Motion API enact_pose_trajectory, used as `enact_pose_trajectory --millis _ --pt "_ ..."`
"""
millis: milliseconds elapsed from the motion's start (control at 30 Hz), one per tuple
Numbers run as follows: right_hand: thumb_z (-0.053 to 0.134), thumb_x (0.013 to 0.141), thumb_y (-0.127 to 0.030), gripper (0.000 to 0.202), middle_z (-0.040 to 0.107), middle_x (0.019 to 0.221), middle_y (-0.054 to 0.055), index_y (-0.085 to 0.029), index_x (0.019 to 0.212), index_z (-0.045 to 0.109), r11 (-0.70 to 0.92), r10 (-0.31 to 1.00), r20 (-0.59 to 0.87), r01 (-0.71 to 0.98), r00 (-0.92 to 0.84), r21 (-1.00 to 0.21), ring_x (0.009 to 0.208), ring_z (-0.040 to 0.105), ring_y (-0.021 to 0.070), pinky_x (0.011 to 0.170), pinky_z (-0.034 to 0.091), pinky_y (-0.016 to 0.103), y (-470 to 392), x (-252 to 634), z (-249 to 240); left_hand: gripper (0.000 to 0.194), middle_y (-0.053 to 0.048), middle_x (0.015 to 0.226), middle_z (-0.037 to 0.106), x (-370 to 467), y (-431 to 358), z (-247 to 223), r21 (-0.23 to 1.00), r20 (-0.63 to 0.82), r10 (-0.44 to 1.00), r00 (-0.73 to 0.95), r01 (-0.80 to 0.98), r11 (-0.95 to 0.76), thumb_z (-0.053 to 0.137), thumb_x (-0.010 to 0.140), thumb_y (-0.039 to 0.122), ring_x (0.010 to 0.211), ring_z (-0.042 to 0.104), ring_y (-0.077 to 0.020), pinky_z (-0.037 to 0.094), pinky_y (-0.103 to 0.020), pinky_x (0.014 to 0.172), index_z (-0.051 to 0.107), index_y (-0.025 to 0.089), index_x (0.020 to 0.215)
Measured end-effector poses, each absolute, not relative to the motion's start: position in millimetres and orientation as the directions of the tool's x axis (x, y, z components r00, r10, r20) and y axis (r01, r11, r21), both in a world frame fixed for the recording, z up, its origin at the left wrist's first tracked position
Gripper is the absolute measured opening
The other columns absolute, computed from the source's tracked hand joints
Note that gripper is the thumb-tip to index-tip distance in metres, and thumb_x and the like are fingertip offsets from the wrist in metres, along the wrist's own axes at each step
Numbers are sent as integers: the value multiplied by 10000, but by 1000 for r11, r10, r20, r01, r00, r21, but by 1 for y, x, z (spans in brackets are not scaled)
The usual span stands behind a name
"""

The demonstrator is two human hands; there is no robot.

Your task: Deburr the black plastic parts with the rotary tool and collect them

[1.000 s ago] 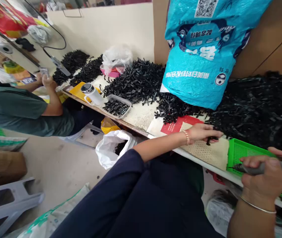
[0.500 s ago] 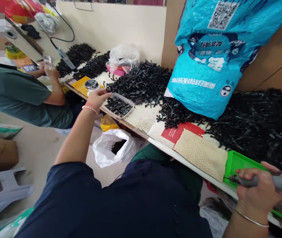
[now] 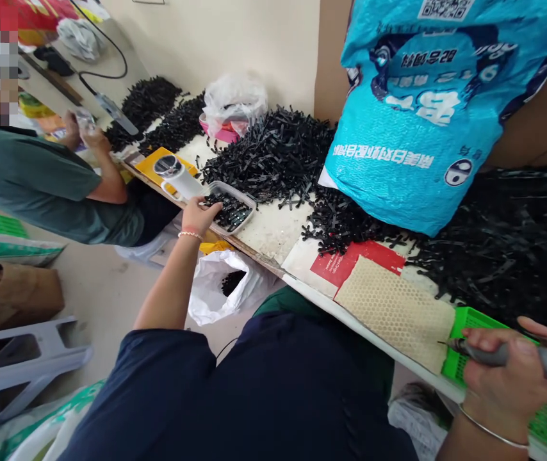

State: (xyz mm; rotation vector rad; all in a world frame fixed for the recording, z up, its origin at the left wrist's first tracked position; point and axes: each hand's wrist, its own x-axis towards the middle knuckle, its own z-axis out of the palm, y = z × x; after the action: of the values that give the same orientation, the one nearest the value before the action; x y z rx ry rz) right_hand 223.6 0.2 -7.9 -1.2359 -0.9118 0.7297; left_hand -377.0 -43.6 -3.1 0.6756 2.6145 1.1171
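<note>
My left hand (image 3: 200, 214) reaches into the near left end of a clear plastic tub (image 3: 252, 214) holding small black strips (image 3: 230, 211). Its thumb and fingers are bent over the strips; whether it grips one is hidden. My right hand (image 3: 506, 365) is closed round a grey pen-shaped tool (image 3: 487, 355) with a thin tip pointing left, above a green basket (image 3: 463, 320). A honeycomb-textured beige pad (image 3: 393, 301) lies left of that basket. Just behind my left hand stands a white cup with a dark lid (image 3: 180, 179).
Heaps of black strips (image 3: 273, 153) cover much of the bench. A large blue bag (image 3: 408, 141) stands at the back right. A white bag (image 3: 206, 288) hangs below the bench edge. Another person (image 3: 38, 173) sits at the left, near a stool (image 3: 24, 352).
My left hand has moved down from beside the cup into the tub of strips. My right hand still holds the tool. The view has shifted slightly.
</note>
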Motion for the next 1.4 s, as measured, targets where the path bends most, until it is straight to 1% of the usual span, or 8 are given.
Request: enact_pose_trajectory --millis 233,433,567,733,967,1167,1300,1400 --pt "690 509 -387 457 518 420 -100 -297 951 616 205 890 193 17 414 -979 392 401 200 535 424 421 7 223 -12 435 -122 1082 771 -354 -48 -19 496 91 423 -902 409 766 672 876 553 1210 672 -412 496 -553 1051 716 226 1160" --pt "708 546 -387 467 542 437 -118 -271 983 592 221 894 207 10 398 -975 401 396 183 533 423 378 8 223 -12 549 -266 1463 581 -346 -51 -23 367 122 382 -916 400 840 677 867 641 1432 458 -528 342 -697 1182 714 199 1191" --pt "681 550 -392 460 542 435 -125 -274 987 597 205 892 196 20 407 -978 404 402 197 549 438 392 10 222 -16 548 -264 1469 558 -352 -57 -30 313 108 402 -909 415 854 695 851 650 1425 464 -509 347 -668 1198 705 193 1153" --pt "716 533 -417 477 532 422 -121 -270 973 604 210 902 192 -3 388 -978 398 383 190 552 429 387 15 216 -19 683 -256 1536 526 -355 -61 -41 351 195 384 -902 430 832 721 855 649 1442 476 -474 353 -620 1221 650 176 1342" --pt "706 492 -432 416 496 403 -79 -332 892 649 215 869 220 62 444 -975 396 378 216 549 420 465 24 217 -15 278 -196 1510 599 -362 -69 -49 456 197 491 -848 523 720 704 923 470 1471 501 -413 332 -575 1242 739 237 1070" --pt "629 467 -424 357 435 384 -56 -355 818 639 275 810 283 94 514 -957 390 306 209 500 353 450 28 227 -14 227 -180 1422 671 -370 -69 -48 474 263 491 -831 554 684 652 964 406 1441 556 -342 315 -502 1264 709 229 1094" --pt "659 513 -403 402 512 494 -47 -341 911 662 280 796 305 127 523 -951 475 396 229 612 457 535 27 232 -14 213 -185 1321 737 -375 -66 -32 530 332 483 -810 584 615 605 975 327 1363 622 -313 388 -454 1219 710 192 1103" --pt "696 484 -436 575 646 700 -12 -338 1044 610 304 767 348 174 538 -937 578 501 241 738 501 575 28 242 -23 211 -146 1285 765 -370 -57 -14 542 362 590 -721 678 496 595 979 328 1302 657 -295 419 -443 1199 728 201 1081"
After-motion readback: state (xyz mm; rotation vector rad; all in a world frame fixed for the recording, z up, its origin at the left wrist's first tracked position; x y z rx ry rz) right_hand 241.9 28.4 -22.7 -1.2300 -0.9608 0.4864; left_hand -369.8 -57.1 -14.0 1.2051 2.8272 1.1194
